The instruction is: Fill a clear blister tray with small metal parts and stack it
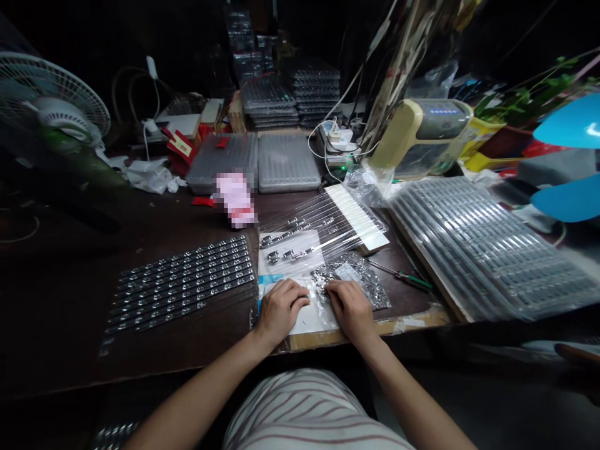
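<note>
- Head view, looking down: both hands rest on a white sheet (309, 322) at the near table edge.
- left hand (280, 307): fingers curled in, tips pointing at the pile of small metal parts (356, 275).
- right hand (351, 309): fingers bunched, tips touching the pile's left corner; can't tell if anything's actually pinched.
- rows of metal clips (182, 284) lie just left, green screwdriver (407, 277) just right.
</note>
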### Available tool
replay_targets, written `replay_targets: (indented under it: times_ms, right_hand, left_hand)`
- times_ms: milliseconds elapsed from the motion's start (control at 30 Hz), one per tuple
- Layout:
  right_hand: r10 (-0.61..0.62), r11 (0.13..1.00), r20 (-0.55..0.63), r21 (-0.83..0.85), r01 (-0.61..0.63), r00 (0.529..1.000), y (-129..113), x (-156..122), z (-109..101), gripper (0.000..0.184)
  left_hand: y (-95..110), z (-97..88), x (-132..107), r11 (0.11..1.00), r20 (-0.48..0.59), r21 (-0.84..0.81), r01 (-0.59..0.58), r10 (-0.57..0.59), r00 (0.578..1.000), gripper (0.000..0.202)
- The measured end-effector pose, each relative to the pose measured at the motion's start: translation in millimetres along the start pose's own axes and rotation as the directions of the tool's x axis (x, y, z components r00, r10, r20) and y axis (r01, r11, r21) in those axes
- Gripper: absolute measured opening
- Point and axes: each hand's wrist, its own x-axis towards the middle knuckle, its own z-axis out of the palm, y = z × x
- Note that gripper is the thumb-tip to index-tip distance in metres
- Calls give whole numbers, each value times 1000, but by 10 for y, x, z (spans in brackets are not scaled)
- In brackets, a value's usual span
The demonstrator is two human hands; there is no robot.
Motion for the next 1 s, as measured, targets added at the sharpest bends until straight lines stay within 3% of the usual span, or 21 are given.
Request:
replay_targets:
  times_ms: [367, 500, 600, 733, 867, 1000]
  right_hand:
    - [-10, 1000, -2, 2, 10, 1000, 23, -15, -15, 29]
    - [-22, 998, -8, 61, 22, 1000, -105, 37, -10, 26]
    - [-8, 998, 31, 70, 5, 1000, -255, 89, 79, 18]
    - [-29, 998, 87, 55, 25, 996, -404, 144, 245, 16]
    - [-42, 998, 96, 46, 37, 995, -441, 174, 334, 15]
    - [-56, 998, 103, 29, 53, 993, -427, 179, 340, 16]
  left_hand:
    - [8, -14, 34, 995, 14, -99, 14, -13, 1000, 9]
    - [-104, -282, -17, 996, -148, -75, 58, -68, 987, 12]
    - [-341, -607, -176, 974, -272, 145, 176, -132, 953, 9]
    - [-651, -945, -524, 859, -410, 389, 334, -163, 897, 6]
    - [-736, -1101, -787, 799, -460, 457, 391, -164, 873, 8]
    - [-655, -1106, -644, 830, -432, 445, 336, -130, 892, 10]
